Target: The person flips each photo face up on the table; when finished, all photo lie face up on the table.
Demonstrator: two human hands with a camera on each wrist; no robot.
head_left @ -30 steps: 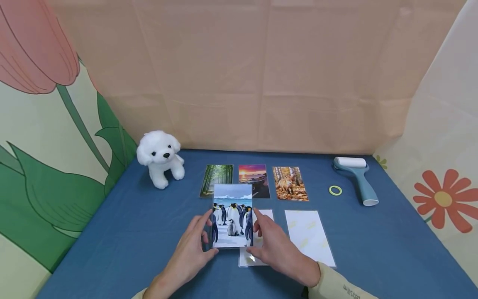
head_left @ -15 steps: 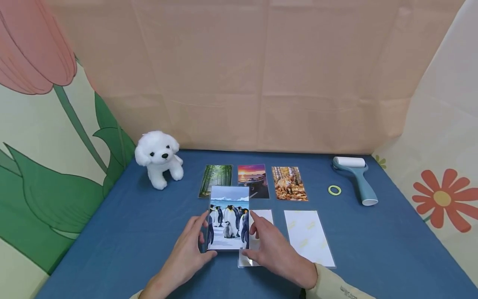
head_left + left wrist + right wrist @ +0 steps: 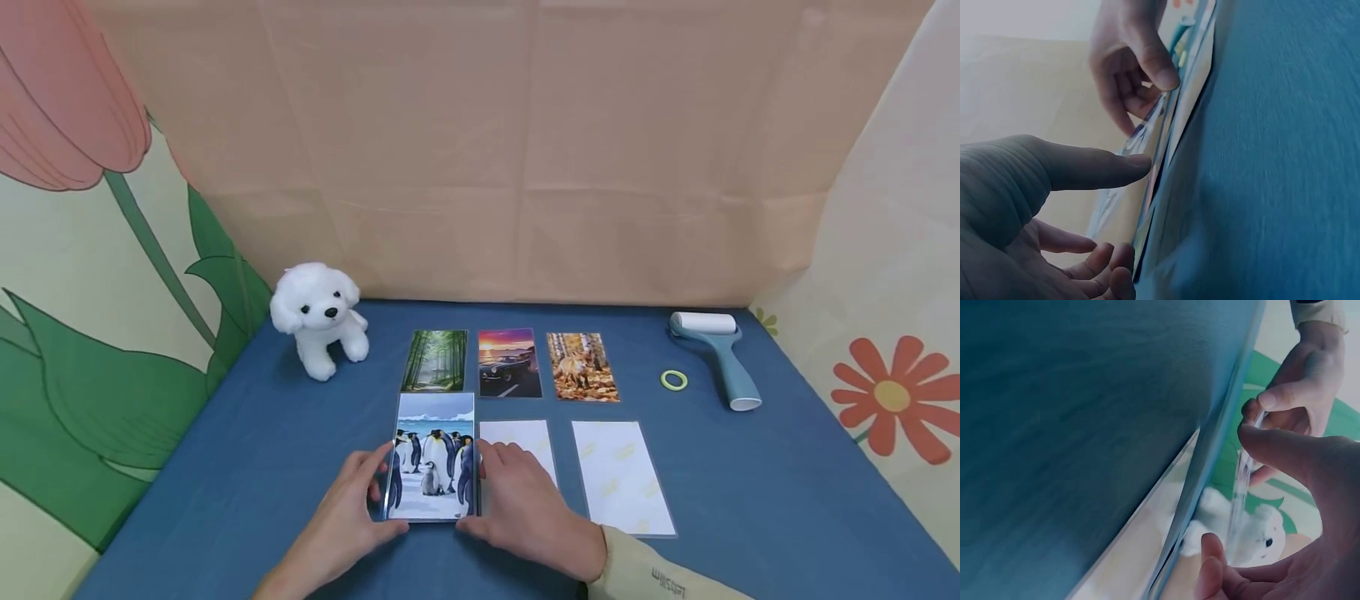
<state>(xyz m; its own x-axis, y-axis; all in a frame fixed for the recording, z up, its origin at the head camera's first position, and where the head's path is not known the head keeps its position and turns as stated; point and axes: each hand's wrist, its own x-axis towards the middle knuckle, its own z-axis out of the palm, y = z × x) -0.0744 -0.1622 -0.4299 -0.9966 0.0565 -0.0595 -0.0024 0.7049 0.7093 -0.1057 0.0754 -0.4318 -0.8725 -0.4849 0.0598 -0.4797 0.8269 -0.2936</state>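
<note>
In the head view, a penguin picture [image 3: 431, 458] with a clear, shiny border is held level, close over the blue table. My left hand [image 3: 345, 504] grips its left edge, thumb at the near corner. On the opposite edge, my right hand [image 3: 528, 508] holds it the same way. Seen edge-on in the right wrist view, the penguin picture [image 3: 1240, 487] looks thin and transparent between both hands. Beside it lies a white sheet in a clear sleeve [image 3: 517, 433], partly hidden by my right hand. Another such white sheet [image 3: 622, 475] lies farther right.
Behind are three picture cards: a forest [image 3: 437, 360], a car at sunset [image 3: 510, 367] and a fox among leaves [image 3: 581, 367]. A white plush dog [image 3: 322, 321] sits back left. At right are a yellow-green ring [image 3: 673, 380] and a lint roller [image 3: 716, 358].
Both hands have carried the penguin picture left and toward me, down nearer the table. The forest and car cards behind it now show fully, and more of the white sheet shows.
</note>
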